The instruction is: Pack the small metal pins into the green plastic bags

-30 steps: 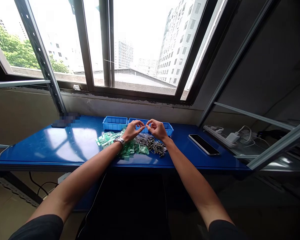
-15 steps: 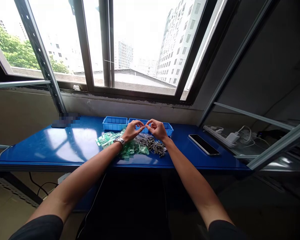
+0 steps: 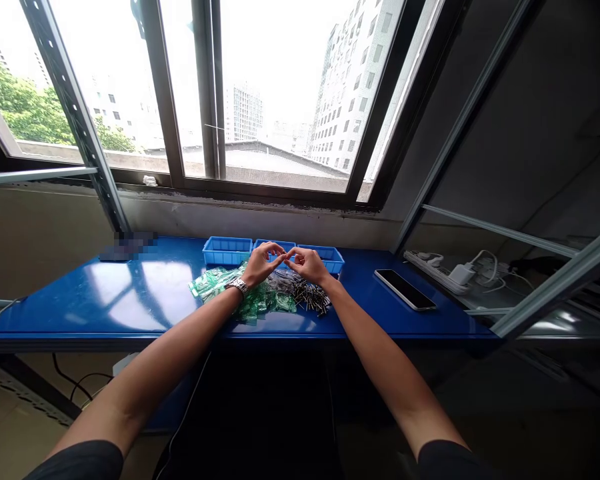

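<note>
My left hand (image 3: 261, 265), with a metal watch at its wrist, is pinched above the green plastic packets (image 3: 253, 303). Its fingertips meet those of my right hand (image 3: 307, 264), also pinched. Whatever lies between the fingertips is too small to make out. Beneath the hands are greyish clear packets (image 3: 283, 274), and a heap of small dark, screw-like pieces (image 3: 311, 297) lies below my right hand. Behind them stand blue bins: one at the left (image 3: 227, 257), a middle one (image 3: 275, 243) partly hidden by my hands, and one at the right (image 3: 334, 259).
The blue table (image 3: 145, 293) runs below a window. A phone (image 3: 405, 289) lies on its right part, and a blurred dark object (image 3: 125, 247) at its back left. Metal shelf posts rise at both sides. A power strip with a white charger (image 3: 462, 274) is at the right.
My right hand has moved slightly left, and its fingertips now meet those of my left hand, closing the small gap. The whole view has shifted slightly.
</note>
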{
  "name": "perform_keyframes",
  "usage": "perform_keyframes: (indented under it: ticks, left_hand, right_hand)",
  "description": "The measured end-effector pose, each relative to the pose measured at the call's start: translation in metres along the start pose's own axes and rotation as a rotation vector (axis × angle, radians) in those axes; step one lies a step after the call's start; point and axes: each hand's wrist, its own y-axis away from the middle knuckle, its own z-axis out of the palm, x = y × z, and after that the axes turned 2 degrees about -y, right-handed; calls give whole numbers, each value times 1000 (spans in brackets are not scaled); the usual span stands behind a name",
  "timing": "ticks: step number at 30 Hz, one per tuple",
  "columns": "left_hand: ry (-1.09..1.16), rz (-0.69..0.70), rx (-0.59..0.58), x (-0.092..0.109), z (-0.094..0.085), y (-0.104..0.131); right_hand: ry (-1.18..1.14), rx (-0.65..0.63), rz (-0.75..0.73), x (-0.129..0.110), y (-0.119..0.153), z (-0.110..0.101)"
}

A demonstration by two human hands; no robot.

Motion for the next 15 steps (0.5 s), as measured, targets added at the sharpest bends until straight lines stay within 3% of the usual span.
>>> perform_keyframes:
  ticks: [9, 15]
  left_hand:
    - [-10, -3, -3, -5, 1, 0]
    - [-16, 20, -68, -3, 2, 1]
  right_hand:
    - [-15, 151, 4, -8, 2, -4]
    - [-44, 156, -10, -12, 1, 1]
